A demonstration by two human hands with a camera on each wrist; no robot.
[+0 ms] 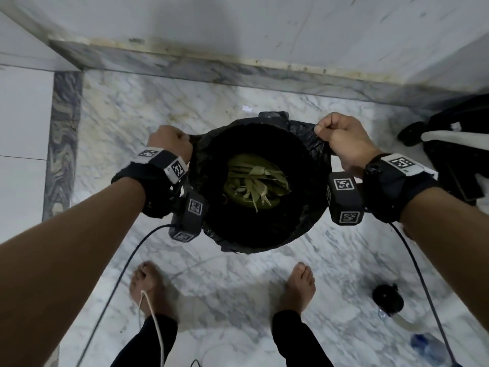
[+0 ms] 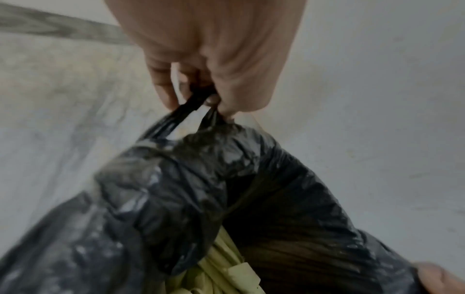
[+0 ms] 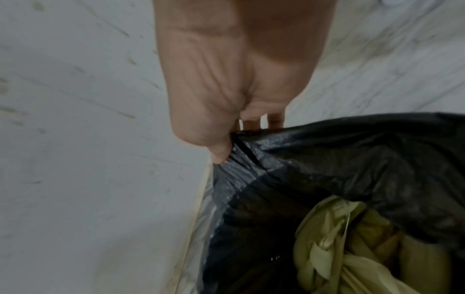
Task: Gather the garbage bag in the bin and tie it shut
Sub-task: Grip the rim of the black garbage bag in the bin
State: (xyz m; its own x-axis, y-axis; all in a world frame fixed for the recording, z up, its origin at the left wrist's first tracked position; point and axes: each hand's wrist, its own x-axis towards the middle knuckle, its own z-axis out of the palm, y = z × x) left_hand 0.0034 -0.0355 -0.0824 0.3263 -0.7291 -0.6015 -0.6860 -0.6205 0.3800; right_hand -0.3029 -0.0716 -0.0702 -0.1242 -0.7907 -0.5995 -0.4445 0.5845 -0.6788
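A black garbage bag (image 1: pixel 307 207) lines a round bin on the marble floor, its mouth wide and stretched between my hands. Pale green leaves and husks (image 1: pixel 255 182) lie inside it. My left hand (image 1: pixel 172 141) grips the bag's left rim in a fist; the left wrist view has its fingers (image 2: pixel 161 87) pinching two gathered strands of the bag (image 2: pixel 191 179). My right hand (image 1: pixel 336 133) pinches the right rim, thumb (image 3: pixel 221 153) pressed on the bunched plastic of the bag (image 3: pixel 352 159). The bin itself is almost wholly hidden by the bag.
A wall and marble skirting (image 1: pixel 238 67) run close behind the bin. A dark bag with white cloth (image 1: pixel 449 144) lies at the right. A black round object (image 1: pixel 387 299) and a plastic bottle (image 1: pixel 426 343) sit on the floor front right. My bare feet (image 1: pixel 148 290) stand near the bin, cables trailing.
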